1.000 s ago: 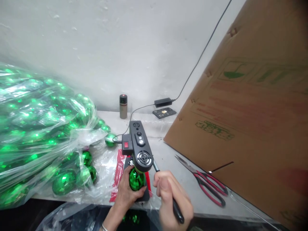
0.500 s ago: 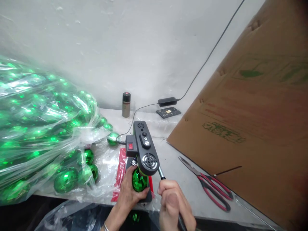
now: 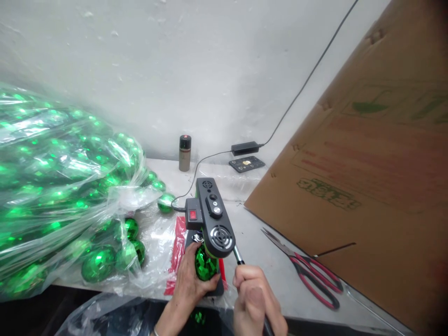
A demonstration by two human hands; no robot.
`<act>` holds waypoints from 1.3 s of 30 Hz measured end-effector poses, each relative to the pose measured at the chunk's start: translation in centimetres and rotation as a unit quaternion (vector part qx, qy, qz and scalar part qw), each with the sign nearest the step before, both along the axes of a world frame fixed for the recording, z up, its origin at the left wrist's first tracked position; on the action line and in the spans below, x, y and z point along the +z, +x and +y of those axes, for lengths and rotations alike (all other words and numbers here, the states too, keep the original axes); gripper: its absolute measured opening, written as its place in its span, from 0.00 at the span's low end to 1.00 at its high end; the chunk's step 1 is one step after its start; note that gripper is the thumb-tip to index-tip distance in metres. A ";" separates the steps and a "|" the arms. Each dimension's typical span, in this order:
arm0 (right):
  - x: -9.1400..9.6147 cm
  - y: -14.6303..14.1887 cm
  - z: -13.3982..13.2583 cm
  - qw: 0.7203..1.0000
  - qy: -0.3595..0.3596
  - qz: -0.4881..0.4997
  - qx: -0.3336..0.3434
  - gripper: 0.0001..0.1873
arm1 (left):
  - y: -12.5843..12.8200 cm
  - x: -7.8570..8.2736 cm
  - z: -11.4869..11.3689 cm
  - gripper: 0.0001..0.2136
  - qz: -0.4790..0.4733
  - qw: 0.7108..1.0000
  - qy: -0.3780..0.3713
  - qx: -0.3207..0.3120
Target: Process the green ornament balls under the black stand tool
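From where I stand, the head camera's view has a green faceted bauble (image 3: 206, 265) tucked beneath the near end of a black lever-operated machine (image 3: 217, 214), above its base. The left hand (image 3: 187, 280) is cupped about the bauble, fingers on one side, thumb on the other; the right hand (image 3: 259, 298) is clenched round the lever (image 3: 238, 255). I'd guess the bauble is light, stiff, slick and easily cracked, so best cradled around its middle without squeezing. The cardboard carton (image 3: 350, 163) carries faded red and green print, too blurred to read; the canister's (image 3: 185, 156) label is illegible too.
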State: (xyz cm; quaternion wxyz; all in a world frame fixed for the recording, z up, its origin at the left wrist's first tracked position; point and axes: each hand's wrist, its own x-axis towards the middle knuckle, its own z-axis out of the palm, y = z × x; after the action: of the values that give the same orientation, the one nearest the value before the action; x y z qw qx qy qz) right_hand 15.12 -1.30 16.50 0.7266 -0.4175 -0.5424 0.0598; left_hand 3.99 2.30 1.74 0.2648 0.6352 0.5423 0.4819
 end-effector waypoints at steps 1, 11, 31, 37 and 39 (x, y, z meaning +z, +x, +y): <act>-0.1 0.0 0.0 1.000 -0.001 -0.001 -0.001 0.21 | 0.0 0.0 0.0 0.38 -0.001 1.000 -0.003 0.000; -0.5 0.2 -0.2 1.000 -0.015 -0.006 -0.017 0.24 | 0.3 0.5 -0.1 0.36 -0.003 1.000 -0.004 0.010; -0.9 -0.7 0.6 0.999 0.037 0.039 -0.003 0.24 | 0.4 0.1 -0.1 0.35 0.011 0.999 0.016 0.031; -3.1 -0.8 0.2 0.999 0.045 0.002 -0.015 0.24 | 0.1 -0.1 0.1 0.36 0.027 0.999 0.009 0.023; -3.9 -0.8 0.2 0.999 0.045 -0.005 -0.014 0.24 | 0.2 -0.3 0.1 0.37 0.022 0.999 0.027 0.037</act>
State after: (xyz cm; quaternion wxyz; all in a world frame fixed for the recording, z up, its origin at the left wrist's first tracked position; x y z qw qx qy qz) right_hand 14.37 -1.09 12.59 0.7430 -0.3922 -0.5418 0.0229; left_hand 4.17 2.40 1.43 0.2177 0.6322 0.5575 0.4920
